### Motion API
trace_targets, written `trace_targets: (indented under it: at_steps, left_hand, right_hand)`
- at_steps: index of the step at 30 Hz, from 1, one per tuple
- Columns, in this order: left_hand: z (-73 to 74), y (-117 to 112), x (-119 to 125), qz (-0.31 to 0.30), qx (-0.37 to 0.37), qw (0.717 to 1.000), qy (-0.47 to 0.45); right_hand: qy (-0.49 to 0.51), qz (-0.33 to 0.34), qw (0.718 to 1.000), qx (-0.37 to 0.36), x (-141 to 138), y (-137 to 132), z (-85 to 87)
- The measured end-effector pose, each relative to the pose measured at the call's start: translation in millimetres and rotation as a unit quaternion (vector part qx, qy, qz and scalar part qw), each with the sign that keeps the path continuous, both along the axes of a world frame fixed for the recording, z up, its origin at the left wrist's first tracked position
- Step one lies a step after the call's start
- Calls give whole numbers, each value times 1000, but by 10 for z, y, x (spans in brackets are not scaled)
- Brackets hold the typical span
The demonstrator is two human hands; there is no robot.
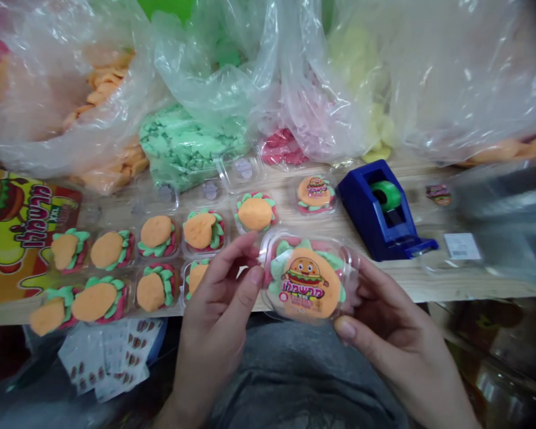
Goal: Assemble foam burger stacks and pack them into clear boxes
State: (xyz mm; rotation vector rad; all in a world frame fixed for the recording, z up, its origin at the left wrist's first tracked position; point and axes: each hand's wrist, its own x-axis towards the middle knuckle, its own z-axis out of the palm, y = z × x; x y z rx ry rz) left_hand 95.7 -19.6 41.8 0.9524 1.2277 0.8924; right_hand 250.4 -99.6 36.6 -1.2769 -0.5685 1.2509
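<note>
Both hands hold one clear plastic clamshell box (310,279) above my lap, in front of the table edge. Inside it is a burger-shaped marshmallow of orange, green and pink layers, and a round burger sticker sits on the lid. My left hand (221,298) pinches the box's left edge with fingers and thumb. My right hand (390,325) cradles it from below and the right, thumb on the front rim.
Several open boxes with marshmallow burgers (156,238) stand in rows on the wooden table (451,286). A stickered box (315,193) sits behind them. A blue tape dispenser (382,211) is at the right. Plastic bags of orange (102,89), green (183,143) and pink pieces fill the back. Sticker sheets (111,357) lie below.
</note>
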Motion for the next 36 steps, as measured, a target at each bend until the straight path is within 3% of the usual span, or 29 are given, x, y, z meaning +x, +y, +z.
trace_targets:
  at_steps: [8, 14, 19, 23, 28, 31, 36]
  left_hand:
    - [111, -40, -7, -9, 34, 999, 13]
    - [137, -103, -18, -28, 71, 997, 9]
    - [186, -94, -5, -57, 73, 996, 3]
    - [153, -137, 66, -9, 98, 994, 56]
    - [6, -172, 110, 27, 151, 977, 148]
    - [-61, -100, 92, -3, 107, 982, 157]
    - [-70, 0, 60, -23, -40, 999, -10]
  right_hand:
    - [60, -27, 997, -48, 71, -83, -66]
    - [72, -31, 997, -26, 76, -163, -103]
    - [26, -46, 998, -18, 44, -228, -112]
    - [-62, -65, 996, -2, -26, -180, -68]
    - [-141, -45, 988, 41, -103, -86, -6]
    - [-176, -27, 983, 34, -102, -67, -2]
    - [-180, -13, 983, 44, -83, -34, 6]
